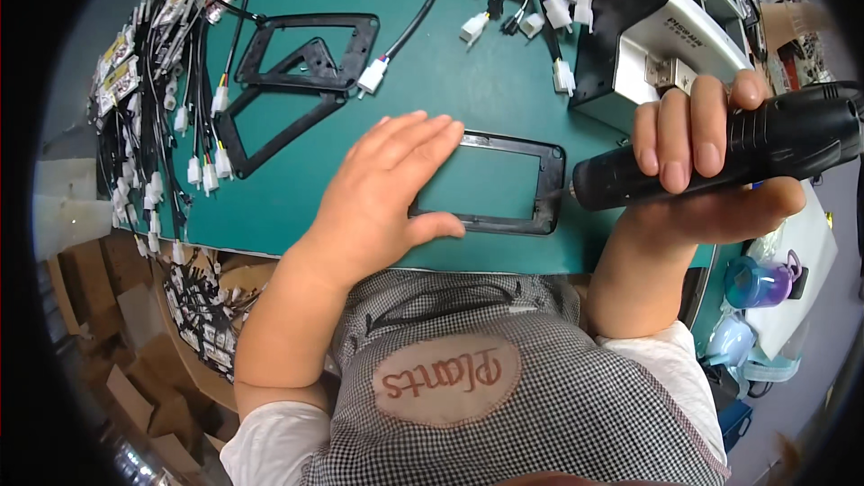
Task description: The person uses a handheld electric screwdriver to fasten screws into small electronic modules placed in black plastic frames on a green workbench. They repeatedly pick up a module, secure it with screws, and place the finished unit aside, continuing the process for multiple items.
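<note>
A black rectangular plastic frame [549,182] lies flat on the green work mat near its front edge. My left hand [382,184] grips the frame's left end, fingers along the far bar and thumb on the near bar. In my right hand [675,139] is a black electric screwdriver [765,139], held sideways with the fingers wrapped over its body. The tool's nose points left, close beside the frame's right bar; whether the tip touches it I cannot tell.
More black frames [306,87] overlap at the far left. Bundles of wires with white connectors [372,76] hang at the left and lie at the back. A metal and black housing [621,63] stands at the far right. Lower right are a blue-purple bottle [756,281] and cardboard boxes [135,396] sit lower left.
</note>
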Motion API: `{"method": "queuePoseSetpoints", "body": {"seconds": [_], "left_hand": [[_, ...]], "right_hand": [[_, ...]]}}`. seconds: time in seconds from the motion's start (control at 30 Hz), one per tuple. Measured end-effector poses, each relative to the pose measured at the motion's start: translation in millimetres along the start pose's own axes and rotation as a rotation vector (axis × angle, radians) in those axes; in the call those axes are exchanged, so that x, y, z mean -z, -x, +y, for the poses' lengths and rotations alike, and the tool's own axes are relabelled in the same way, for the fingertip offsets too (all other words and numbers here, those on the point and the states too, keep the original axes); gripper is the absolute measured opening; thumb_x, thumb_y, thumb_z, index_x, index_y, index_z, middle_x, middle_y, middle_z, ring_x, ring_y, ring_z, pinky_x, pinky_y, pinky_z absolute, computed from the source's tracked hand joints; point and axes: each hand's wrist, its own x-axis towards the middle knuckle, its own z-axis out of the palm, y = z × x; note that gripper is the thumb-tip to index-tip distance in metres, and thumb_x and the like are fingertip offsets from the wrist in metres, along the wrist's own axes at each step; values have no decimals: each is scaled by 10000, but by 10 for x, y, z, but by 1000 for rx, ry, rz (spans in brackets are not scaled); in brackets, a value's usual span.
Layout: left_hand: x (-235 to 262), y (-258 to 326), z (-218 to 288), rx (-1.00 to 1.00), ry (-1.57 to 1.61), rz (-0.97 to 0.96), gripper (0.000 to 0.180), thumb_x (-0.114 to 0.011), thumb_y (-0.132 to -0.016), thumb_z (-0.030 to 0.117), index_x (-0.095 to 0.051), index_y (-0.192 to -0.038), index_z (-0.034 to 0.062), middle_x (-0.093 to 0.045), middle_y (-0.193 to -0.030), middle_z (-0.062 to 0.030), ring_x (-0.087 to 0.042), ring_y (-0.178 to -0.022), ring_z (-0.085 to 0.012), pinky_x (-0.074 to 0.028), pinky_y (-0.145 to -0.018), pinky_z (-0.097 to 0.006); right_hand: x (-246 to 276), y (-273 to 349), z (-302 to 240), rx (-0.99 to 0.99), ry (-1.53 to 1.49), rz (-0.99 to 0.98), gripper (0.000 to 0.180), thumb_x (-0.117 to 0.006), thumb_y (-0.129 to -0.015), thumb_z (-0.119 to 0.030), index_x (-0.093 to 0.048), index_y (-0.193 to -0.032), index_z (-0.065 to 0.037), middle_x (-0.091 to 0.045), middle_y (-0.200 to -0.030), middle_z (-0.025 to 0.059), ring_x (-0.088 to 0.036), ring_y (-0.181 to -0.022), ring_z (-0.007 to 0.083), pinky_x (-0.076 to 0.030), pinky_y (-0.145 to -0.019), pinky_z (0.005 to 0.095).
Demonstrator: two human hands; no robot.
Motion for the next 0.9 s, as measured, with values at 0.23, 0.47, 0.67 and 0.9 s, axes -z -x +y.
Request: {"method": "queuePoseSetpoints", "body": {"seconds": [0.23,0.47,0.67,0.9], "left_hand": [[-39,29,29,23,-71,29,837,-834,-551,337,-543,-1291,78,-535,-1319,-121,-487,-1226,-357,-386,-1034,-458],[40,30,36,3,-128,88,741,-789,-625,416,-575,-1248,76,-534,-1310,-145,-502,-1201,-358,-392,-1014,-461],[449,61,-210,26,-300,355,428,-738,-759,191,-642,-1156,60,-622,-1182,-133,-567,-1107,-315,-432,-954,-407],[455,81,-256,74,-223,400,339,-713,-767,90,-666,-1100,52,-652,-1108,-123,-597,-1022,-292,-448,-909,-374]], "right_hand": [[5,-37,-22,-14,-29,0,713,-739,-759,-535,-457,-1194,-45,-513,-761,-11,-522,-601,109,-426,-581,276],[-31,-31,-36,-24,-32,-40,697,-738,-770,-507,-453,-1199,-38,-528,-779,15,-545,-617,139,-448,-603,296],[-39,-26,-19,0,-9,-74,759,-731,-760,-555,-440,-1237,-42,-547,-793,28,-569,-619,160,-473,-590,300],[-77,-2,4,0,11,-31,676,-811,-716,-445,-467,-1155,-63,-556,-747,-11,-560,-583,113,-454,-571,255]]}}
